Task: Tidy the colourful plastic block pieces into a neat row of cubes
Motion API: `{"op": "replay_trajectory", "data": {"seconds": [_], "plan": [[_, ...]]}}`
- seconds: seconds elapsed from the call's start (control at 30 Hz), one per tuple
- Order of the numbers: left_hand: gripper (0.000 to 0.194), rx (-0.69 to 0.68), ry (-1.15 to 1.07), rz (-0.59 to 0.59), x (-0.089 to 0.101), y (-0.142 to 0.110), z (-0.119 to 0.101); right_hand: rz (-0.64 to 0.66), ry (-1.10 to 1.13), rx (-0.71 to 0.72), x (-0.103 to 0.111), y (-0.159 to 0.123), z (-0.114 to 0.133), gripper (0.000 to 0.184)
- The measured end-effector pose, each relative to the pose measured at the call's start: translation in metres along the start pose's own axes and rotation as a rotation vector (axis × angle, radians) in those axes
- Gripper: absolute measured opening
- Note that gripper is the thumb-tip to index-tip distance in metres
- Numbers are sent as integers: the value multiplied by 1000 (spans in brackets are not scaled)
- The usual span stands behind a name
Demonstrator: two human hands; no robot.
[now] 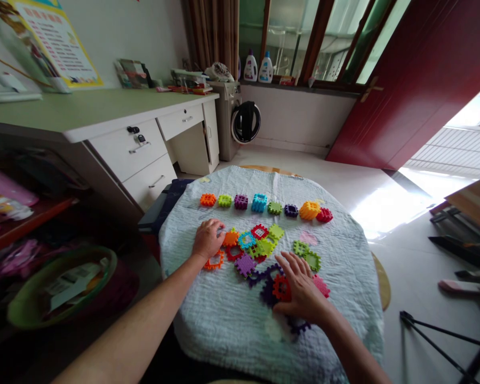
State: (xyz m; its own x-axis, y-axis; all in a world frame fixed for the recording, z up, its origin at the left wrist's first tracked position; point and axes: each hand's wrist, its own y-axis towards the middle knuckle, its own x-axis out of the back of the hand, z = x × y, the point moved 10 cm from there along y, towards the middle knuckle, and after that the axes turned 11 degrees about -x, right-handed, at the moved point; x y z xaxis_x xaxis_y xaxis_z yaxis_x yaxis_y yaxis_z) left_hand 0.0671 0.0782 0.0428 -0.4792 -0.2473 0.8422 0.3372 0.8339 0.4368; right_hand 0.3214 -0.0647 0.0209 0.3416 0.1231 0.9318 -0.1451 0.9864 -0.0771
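A round bench [381,280] wears a pale blue cloth [208,325], and two bare hands reach over it among colourful toy tiles with notched edges. The lilac tile [245,265] lies in the front part of a loose, overlapping pile. To its left and farther back, the left hand [208,238] is beside an orange tile [231,238], fingers bent; I cannot tell whether its grip is closed on anything. An orange frame [221,260] lies left of the lilac tile, near that wrist. To the right of the lilac tile, the right hand [302,282] spreads over a red tile [281,288], its grip wide, thumb and fingers apart. A pink tile [322,285] shows beyond that hand. Well behind the lilac tile, eight blocks stand in a row, from an orange block [208,200] to a red block [325,215].
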Motion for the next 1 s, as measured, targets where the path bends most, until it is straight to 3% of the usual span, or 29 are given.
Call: {"op": "replay_trajectory", "data": {"seconds": [0.13, 0.23, 0.37, 0.47, 0.57, 0.73, 1.0], "plan": [[15, 5, 0, 1, 0, 0, 1, -257, -6, -45, 23, 17, -15, 93], [14, -1, 3, -1, -1, 0, 1, -370, 5, -71, 37, 14, -27, 95], [14, -11, 3, -11, -1, 1, 1, -292, -11, -51, 40, -13, -33, 110], [15, -15, -1, -9, -1, 1, 1, -150, -33, 8, 30, -42, -28, 124], [14, -16, -1, -7, -1, 0, 1, -97, -52, 0, 20, -56, -31, 126], [15, -18, -2, -12, -1, 0, 2, -174, -32, -89, 17, -34, -52, 110], [16, -13, -16, -13, -2, 0, 3, -350, 64, -112, 34, 6, -65, 67]]}}
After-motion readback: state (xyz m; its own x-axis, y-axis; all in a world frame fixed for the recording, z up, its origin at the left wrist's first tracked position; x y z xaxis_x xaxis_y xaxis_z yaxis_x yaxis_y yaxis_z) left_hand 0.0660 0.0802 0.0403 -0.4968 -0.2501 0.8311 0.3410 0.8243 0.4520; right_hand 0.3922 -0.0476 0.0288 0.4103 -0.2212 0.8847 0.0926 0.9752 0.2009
